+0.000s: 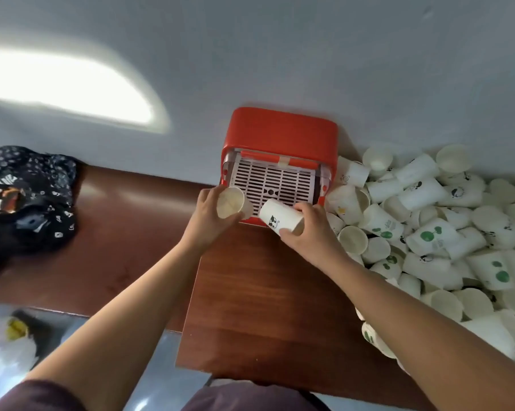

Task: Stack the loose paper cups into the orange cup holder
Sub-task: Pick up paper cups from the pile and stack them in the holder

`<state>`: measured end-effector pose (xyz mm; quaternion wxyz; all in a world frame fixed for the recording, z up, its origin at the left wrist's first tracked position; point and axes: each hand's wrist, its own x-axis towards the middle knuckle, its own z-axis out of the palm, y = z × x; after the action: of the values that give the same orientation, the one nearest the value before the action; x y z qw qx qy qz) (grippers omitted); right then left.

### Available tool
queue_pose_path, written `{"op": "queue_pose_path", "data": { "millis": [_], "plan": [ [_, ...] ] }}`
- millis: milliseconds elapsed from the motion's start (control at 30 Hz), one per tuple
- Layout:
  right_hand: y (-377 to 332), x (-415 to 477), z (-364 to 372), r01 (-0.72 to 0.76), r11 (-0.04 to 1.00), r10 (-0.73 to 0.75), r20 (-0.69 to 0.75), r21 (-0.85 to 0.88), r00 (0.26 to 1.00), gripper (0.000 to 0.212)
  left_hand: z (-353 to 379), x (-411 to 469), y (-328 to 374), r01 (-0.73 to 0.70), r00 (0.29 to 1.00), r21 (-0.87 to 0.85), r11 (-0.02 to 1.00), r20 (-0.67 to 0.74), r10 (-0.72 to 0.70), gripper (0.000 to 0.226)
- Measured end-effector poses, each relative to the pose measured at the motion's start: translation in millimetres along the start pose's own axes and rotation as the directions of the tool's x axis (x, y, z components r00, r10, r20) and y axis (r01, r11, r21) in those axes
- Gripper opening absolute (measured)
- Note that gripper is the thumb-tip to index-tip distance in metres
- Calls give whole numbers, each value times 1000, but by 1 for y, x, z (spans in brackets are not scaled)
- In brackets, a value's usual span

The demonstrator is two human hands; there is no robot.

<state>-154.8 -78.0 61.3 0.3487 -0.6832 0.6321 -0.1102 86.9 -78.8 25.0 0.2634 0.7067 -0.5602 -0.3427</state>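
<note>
My left hand (pixel 212 216) grips a paper cup (pixel 231 203) mouth toward me so my right hand (pixel 312 231), curled round a second cup (pixel 280 216), can likely slide it in base-first, both just before the orange cup holder (pixel 280 134) on the counter (pixel 265 292).

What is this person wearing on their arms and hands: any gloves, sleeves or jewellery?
Nothing on the hands: the left hand and right hand are bare, with no gloves, rings or watch in sight. Both forearms are uncovered along all that shows. The only clothing is dark plum fabric at the bottom edge by the left upper arm, probably a short sleeve.
</note>
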Motion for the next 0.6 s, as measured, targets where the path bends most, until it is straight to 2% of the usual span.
{"op": "queue_pose_path", "data": {
  "millis": [133,300,367,467,600],
  "plan": [
    [-1,21,-3,-4,998,12,-133,62,991,71,7,22,5,-26,999,40,999,37,24,84],
    [5,35,5,-38,997,47,-143,64,989,71,21,45,3,-25,998,105,994,53,19,88],
    [7,38,9,-49,997,56,-157,53,986,73,27,55,-4,-55,995,164,985,89,41,92],
    [9,44,15,-26,999,32,-218,33,975,73,36,66,-14,-74,985,269,960,168,29,84],
    [7,52,25,-2,999,9,-219,34,976,77,45,73,-20,-97,978,251,963,206,44,86]
  ]
}}
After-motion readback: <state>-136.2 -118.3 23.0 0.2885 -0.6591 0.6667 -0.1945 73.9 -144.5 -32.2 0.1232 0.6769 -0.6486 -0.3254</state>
